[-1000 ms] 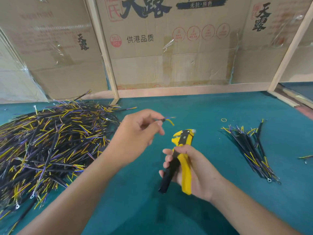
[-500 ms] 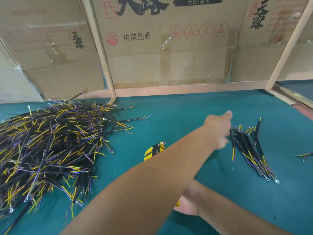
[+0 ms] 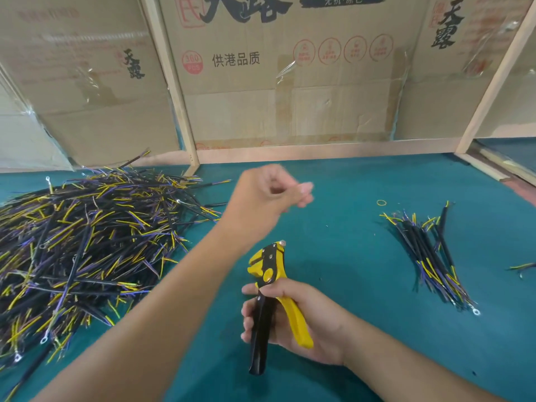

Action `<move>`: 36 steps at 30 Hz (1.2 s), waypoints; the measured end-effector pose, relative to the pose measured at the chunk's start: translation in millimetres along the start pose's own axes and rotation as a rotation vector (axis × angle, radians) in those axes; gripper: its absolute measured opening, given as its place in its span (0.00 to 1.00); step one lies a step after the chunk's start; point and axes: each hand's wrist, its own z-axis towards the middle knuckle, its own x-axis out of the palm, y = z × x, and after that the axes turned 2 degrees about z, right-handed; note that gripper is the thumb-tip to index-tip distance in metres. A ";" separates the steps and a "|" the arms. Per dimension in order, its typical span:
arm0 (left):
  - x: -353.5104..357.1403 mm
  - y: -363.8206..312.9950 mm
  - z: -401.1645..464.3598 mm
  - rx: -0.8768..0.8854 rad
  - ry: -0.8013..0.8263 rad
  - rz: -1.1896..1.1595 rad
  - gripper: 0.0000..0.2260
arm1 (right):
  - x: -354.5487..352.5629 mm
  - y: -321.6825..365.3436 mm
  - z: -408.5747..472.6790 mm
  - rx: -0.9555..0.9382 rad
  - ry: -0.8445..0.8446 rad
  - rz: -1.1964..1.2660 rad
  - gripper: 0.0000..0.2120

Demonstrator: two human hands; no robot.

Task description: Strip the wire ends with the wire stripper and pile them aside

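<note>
on the right side of the green table [image 3: 333, 372] a small pile of finished wires [image 3: 429, 256] is laid, black sheathed with yellow and purple ends, and it is well apart from the much bigger heap of wires [image 3: 87, 242] which is spread on the left side. from the size of the two piles it is judged that only a small part of the task is done and the large part is left; whether every wire in the big heap is unstripped cannot be told, because the ends are too small to be read. the wire stripper [image 3: 269, 300], yellow and black, is grasped by the right hand [image 3: 304, 320] near the middle of the table, the fingers being curled round its handles and its head being pointed away from the person; no wire is seen in its head, so no stripping is being done at this moment. the left hand [image 3: 266, 195] is held above the table between the two piles, closer to the big heap, with its fingers loosely curled; it is blurred, but nothing is seen to be held in it. it is judged that a new wire is to be taken from the big heap for the next strip. a small yellow rubber band [image 3: 381, 202] is lying on the table near the small pile, and a single loose wire [image 3: 523, 266] is seen at the far right edge, apart from the pile. cardboard sheets [image 3: 275, 68] with printed characters are fixed behind the table as a wall.
</note>
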 end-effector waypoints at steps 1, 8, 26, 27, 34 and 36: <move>-19.6 10.3 -3.3 0.020 -0.022 0.145 0.10 | -17.3 4.4 -23.6 -0.123 0.011 -0.001 0.24; -116.9 83.3 -59.9 -0.111 -0.217 1.198 0.05 | -20.8 2.0 -23.7 -0.095 0.002 0.014 0.25; -142.9 98.1 -56.0 -0.195 -0.219 1.240 0.12 | -19.0 4.2 -24.0 -0.093 -0.033 -0.012 0.32; -145.1 97.9 -56.5 -0.205 -0.219 1.217 0.17 | -18.6 4.4 -24.4 -0.091 -0.033 -0.011 0.32; -162.0 86.1 -63.0 -0.386 -0.307 1.238 0.09 | -18.0 4.6 -24.2 -0.085 -0.036 -0.016 0.33; -161.3 82.6 -62.7 -0.321 -0.334 1.214 0.14 | -18.3 4.4 -23.9 -0.089 -0.041 -0.016 0.32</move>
